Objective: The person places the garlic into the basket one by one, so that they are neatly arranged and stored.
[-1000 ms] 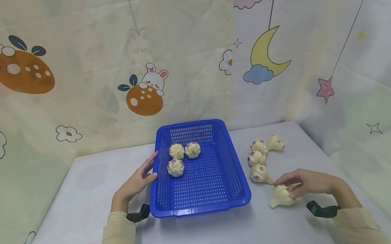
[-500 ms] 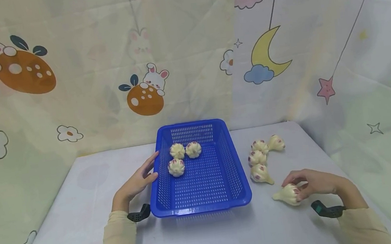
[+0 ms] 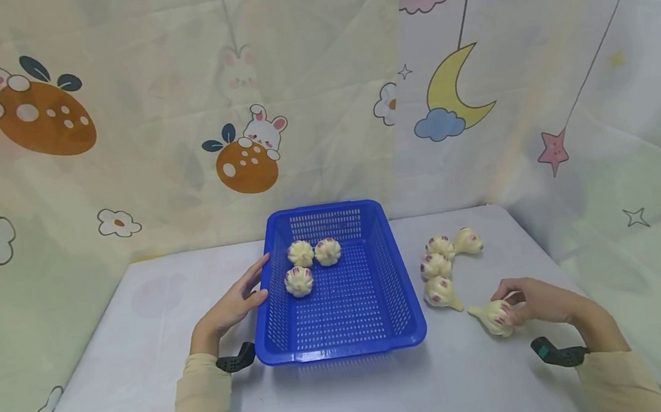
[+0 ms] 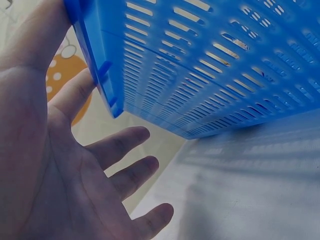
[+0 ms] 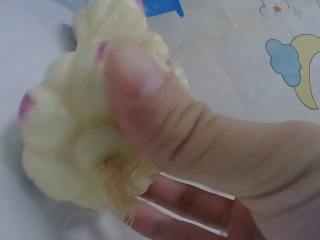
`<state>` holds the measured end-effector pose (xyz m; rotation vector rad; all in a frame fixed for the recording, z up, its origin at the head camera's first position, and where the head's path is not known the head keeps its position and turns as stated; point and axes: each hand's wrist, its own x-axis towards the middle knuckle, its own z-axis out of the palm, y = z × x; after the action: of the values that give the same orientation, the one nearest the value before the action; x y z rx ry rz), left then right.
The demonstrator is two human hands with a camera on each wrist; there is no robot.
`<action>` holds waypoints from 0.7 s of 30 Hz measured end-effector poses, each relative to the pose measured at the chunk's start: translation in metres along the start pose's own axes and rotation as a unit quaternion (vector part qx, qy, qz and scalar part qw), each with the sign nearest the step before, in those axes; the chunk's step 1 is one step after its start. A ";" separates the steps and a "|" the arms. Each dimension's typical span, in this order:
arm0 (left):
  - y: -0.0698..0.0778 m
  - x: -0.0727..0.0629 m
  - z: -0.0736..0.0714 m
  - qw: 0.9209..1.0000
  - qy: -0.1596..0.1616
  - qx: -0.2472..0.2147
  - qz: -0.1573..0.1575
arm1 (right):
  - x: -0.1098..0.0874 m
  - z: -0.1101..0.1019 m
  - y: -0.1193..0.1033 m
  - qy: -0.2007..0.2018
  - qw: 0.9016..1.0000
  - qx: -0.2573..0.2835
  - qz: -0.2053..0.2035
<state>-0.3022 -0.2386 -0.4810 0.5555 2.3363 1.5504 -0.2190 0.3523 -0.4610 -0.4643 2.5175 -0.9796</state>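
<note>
My right hand [image 3: 540, 301] pinches a garlic bulb [image 3: 495, 318] low at the right of the table, its stem end pointing left. In the right wrist view the thumb [image 5: 145, 95] lies over the bulb [image 5: 75, 135], whose root tuft faces the camera. A blue plastic basket [image 3: 347, 351] stands mid-table with three garlic bulbs [image 3: 327, 252] inside. At its left side, my left hand [image 3: 229, 313] touches the rim with thumb and a finger. The left wrist view shows the remaining fingers [image 4: 135, 177] extended below the rim, off the basket wall [image 4: 165, 65].
Several more garlic bulbs [image 3: 440, 292] lie in a curved row between the basket and my right hand, the farthest bulb [image 3: 468, 241] set off to the right. Patterned cloth [image 3: 322, 132] hangs behind the white table [image 3: 329, 410] and along its sides.
My right hand has shifted right and slightly farther away with its garlic bulb, away from the row. The stem has swung from lower left to upper left. My left hand stays at the basket.
</note>
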 end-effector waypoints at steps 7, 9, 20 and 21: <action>0.000 0.000 0.000 1.000 0.001 0.000 -0.002 | 0.005 0.004 0.001 0.055 0.998 -0.004 0.038; -0.001 0.000 0.000 1.000 0.001 -0.002 -0.001 | 0.006 0.004 0.001 0.066 0.997 -0.011 0.039; 0.000 0.000 -0.001 1.000 0.000 0.001 0.004 | 0.010 0.004 -0.004 0.086 0.994 -0.049 0.055; -0.001 0.001 -0.001 1.000 -0.001 0.002 0.004 | 0.010 0.004 -0.005 0.088 0.993 -0.053 0.064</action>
<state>-0.3033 -0.2392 -0.4813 0.5661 2.3396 1.5484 -0.2255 0.3425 -0.4629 -0.2532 2.7285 -0.8757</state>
